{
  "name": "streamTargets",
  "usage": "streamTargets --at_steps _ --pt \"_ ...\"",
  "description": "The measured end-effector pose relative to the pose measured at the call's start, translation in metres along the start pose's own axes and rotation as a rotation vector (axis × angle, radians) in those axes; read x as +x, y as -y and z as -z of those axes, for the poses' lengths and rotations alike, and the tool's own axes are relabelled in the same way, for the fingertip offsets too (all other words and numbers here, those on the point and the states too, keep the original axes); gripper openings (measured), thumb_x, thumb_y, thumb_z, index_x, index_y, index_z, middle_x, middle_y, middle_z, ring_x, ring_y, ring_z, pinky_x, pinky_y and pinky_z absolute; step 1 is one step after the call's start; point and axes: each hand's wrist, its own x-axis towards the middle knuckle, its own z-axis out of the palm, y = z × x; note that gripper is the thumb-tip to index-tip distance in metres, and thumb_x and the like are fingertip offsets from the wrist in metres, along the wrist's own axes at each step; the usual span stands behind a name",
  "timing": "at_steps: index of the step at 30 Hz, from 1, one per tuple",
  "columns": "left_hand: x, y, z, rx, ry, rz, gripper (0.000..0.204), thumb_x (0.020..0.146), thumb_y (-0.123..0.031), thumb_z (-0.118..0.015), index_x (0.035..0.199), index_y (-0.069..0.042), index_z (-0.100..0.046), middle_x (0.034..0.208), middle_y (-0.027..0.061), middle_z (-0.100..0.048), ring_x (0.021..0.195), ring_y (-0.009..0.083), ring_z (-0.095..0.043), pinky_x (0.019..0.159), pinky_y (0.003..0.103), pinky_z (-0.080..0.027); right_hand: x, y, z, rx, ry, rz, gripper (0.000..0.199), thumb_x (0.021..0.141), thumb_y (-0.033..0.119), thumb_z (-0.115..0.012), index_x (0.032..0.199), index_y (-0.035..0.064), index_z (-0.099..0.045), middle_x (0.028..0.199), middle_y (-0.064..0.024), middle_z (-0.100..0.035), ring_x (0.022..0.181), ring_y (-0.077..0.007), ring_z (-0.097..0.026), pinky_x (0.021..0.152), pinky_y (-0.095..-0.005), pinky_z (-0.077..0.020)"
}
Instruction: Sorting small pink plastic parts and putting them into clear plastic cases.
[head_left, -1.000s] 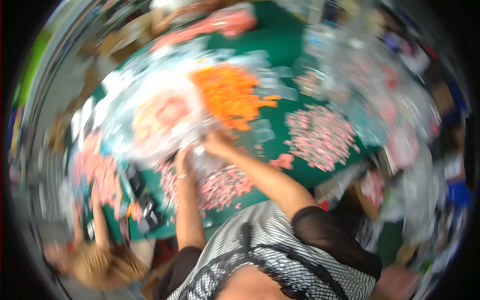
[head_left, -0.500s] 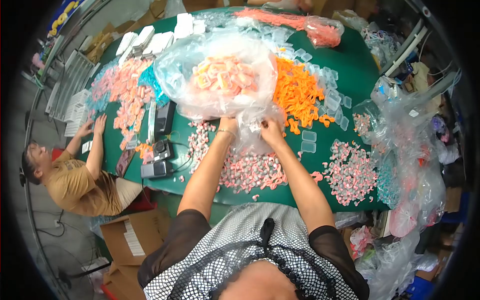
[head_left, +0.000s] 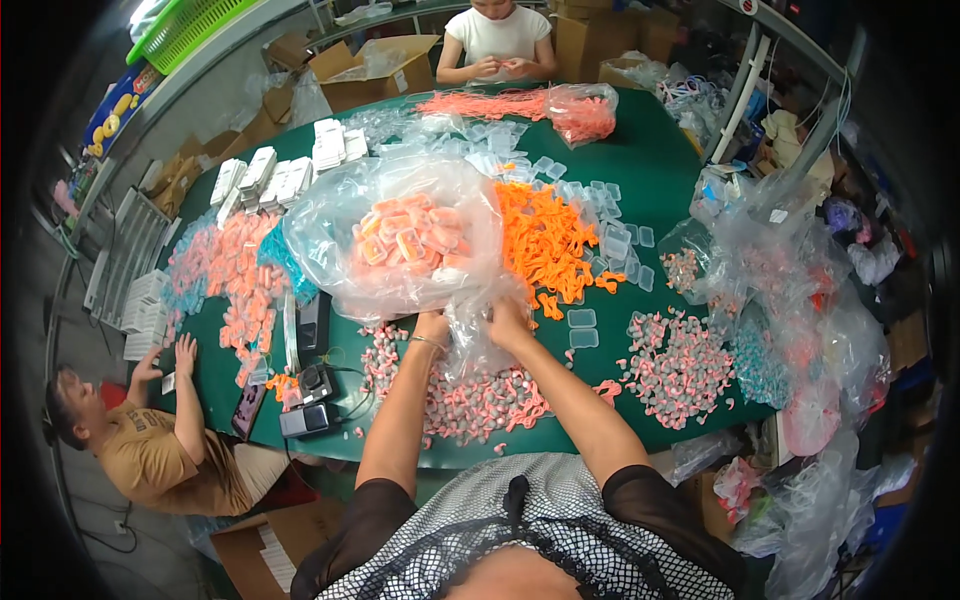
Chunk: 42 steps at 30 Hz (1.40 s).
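Note:
A big clear plastic bag (head_left: 330,245) lies on the green table in front of me, its gathered mouth toward me. Inside it is a heap of small orange-and-white plastic cases (head_left: 410,235). My left hand (head_left: 432,327) is closed on the left side of the bag's mouth, its fingertips partly covered by the film. On the other side, my right hand (head_left: 508,324) pinches the bunched plastic. Beneath the loose film and my forearms are many small pink-and-grey pieces (head_left: 480,402). Bright orange soft strips (head_left: 545,235) are piled right beside the bag.
Clear small boxes (head_left: 583,328) and another pink-and-grey pile (head_left: 680,370) lie to the right, near heaped plastic bags (head_left: 800,290). White boxes (head_left: 290,182) stand far left. Dark devices with a cable (head_left: 308,418) sit near left. One person (head_left: 165,440) works at left, another (head_left: 495,45) across the table.
My view has tilted up, so the person across the table now shows. Both hands stay on the bag's mouth. The person at left still has both hands at the table edge.

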Motion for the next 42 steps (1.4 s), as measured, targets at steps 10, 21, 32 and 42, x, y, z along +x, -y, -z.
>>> streamTargets --at_steps 10,21,32,42 --pt "0.002 0.014 -0.001 -0.049 -0.154 -0.084 0.03 0.079 0.003 -0.065 0.108 0.004 -0.061 0.098 0.0114 -0.066 0.08 0.0176 -0.064 0.068 0.028 -0.052 -0.004 0.008 0.009 -0.021 -0.008 -0.028 0.035 0.068 0.029 -0.065 0.099 0.0134 -0.065 0.096 -0.0142 -0.063 0.091 -0.033 -0.058 0.086 -0.0453 -0.0414" --pt "0.007 0.026 0.007 -0.009 -0.17 -0.116 0.032 0.079 0.003 -0.064 0.11 0.004 -0.059 0.103 0.0108 -0.064 0.084 0.0193 -0.063 0.071 0.031 -0.053 -0.003 0.002 0.004 0.009 -0.014 0.038 0.031 0.068 0.029 -0.067 0.096 0.0159 -0.067 0.089 -0.0079 -0.065 0.088 -0.0293 -0.06 0.085 -0.0442 -0.0412" --pt "0.007 -0.002 -0.005 -0.341 -0.113 0.163 0.038 0.08 0.01 -0.054 0.117 0.001 -0.055 0.11 0.012 -0.061 0.096 0.0233 -0.061 0.082 0.036 -0.052 -0.002 0.008 0.029 0.021 0.106 -0.006 0.035 0.071 0.025 -0.066 0.105 0.0164 -0.063 0.106 -0.0089 -0.059 0.106 -0.0279 -0.052 0.092 -0.0438 -0.0346" --pt "0.011 0.013 0.019 -0.29 -0.267 0.021 0.027 0.087 -0.004 -0.055 0.112 0.004 -0.057 0.106 0.01 -0.06 0.088 0.02 -0.059 0.077 0.034 -0.05 -0.016 0.02 0.043 -0.111 0.029 0.228 0.03 0.074 0.02 -0.063 0.102 0.0093 -0.064 0.104 -0.0125 -0.06 0.097 -0.0327 -0.056 0.086 -0.0415 -0.0414"
